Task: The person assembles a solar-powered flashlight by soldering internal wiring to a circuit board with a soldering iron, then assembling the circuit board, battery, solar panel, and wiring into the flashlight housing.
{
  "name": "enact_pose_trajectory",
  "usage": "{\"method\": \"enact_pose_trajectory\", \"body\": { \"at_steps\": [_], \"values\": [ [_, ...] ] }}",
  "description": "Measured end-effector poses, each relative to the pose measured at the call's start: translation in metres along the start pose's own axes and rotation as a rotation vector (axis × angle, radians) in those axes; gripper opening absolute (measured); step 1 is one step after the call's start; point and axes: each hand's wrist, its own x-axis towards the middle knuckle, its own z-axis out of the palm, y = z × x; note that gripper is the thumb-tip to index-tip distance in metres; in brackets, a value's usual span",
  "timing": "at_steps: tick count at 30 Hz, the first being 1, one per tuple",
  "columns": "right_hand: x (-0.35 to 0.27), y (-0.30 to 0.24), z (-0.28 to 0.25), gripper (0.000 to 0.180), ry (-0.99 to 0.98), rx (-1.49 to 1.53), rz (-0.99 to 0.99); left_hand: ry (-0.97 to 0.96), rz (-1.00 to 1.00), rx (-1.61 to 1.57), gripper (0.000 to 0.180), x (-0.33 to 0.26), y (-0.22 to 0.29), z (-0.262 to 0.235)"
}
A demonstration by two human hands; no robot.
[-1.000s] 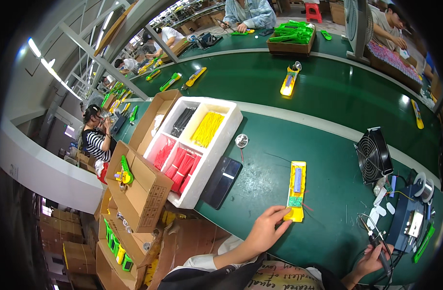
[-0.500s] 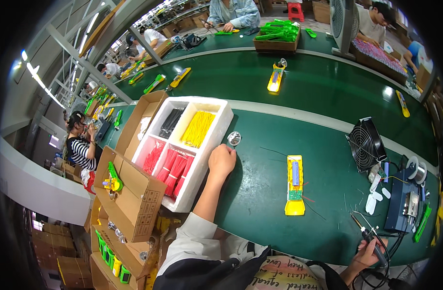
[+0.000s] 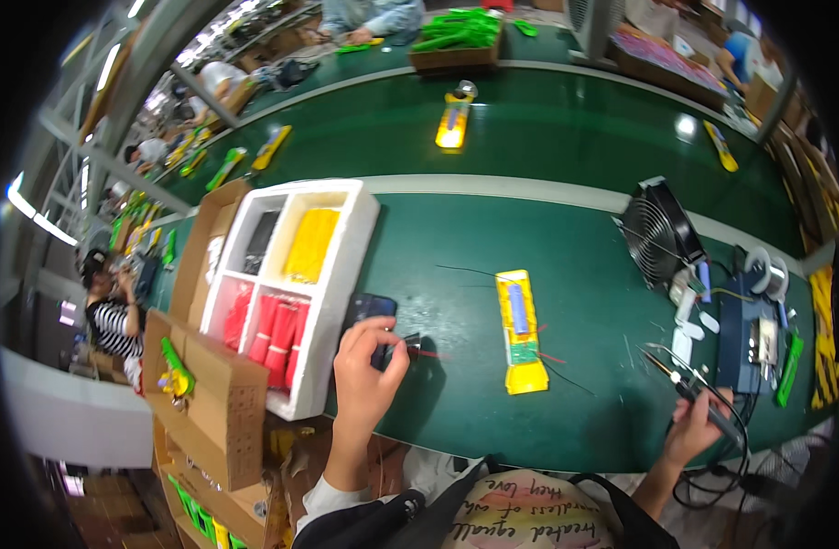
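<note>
Pinching a reflector (image 3: 414,345) in left hand (image 3: 366,373), soldering iron (image 3: 684,388) gripped in right (image 3: 694,430), tip ~10:30; yellow casing (image 3: 526,378) lies roughly 12-to-6 lol

On the bench (image 3: 584,274), a tray (image 3: 342,274) stands at left with wire bundles (image 3: 277,334) in its compartments, a phone (image 3: 375,307) just right of it; a carton (image 3: 245,430) sits at its near left. Mid-bench lies a casing (image 3: 526,377), holding a battery cell (image 3: 517,308) beyond a circuit board (image 3: 523,353), while at right are a fan (image 3: 657,238) and, nearer, a soldering station (image 3: 738,339). Along the far side runs a belt (image 3: 566,128) bearing other casings (image 3: 454,128).
</note>
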Motion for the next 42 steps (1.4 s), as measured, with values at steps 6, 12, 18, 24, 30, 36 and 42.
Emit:
{"method": "enact_pose_trajectory", "body": {
  "at_steps": [6,12,18,24,30,36,42],
  "values": [
    [0.009,0.008,0.03,0.015,-0.02,-0.09,0.098,-0.161,0.021,-0.304,0.008,-0.019,0.008,0.054],
    [0.011,0.007,0.03,0.016,-0.033,-0.129,0.072,-0.258,-0.059,-0.372,0.01,-0.036,0.026,0.083],
    [0.012,0.013,0.031,0.016,-0.057,-0.091,0.048,-0.206,-0.118,-0.197,0.007,-0.052,0.051,0.079],
    [0.01,0.017,0.03,0.02,-0.071,-0.079,0.048,-0.254,-0.095,0.002,0.01,-0.055,0.071,0.081],
    [0.01,0.011,0.033,0.021,-0.078,-0.083,0.007,-0.307,-0.059,0.025,0.008,-0.052,0.065,0.076],
    [0.011,-0.006,0.026,0.021,-0.089,-0.049,-0.059,-0.427,0.126,0.084,0.008,-0.044,0.034,0.045],
    [0.013,-0.03,0.048,0.032,-0.263,-0.006,-0.196,-0.258,0.062,-0.115,0.009,-0.064,0.029,0.049]
  ]
}}
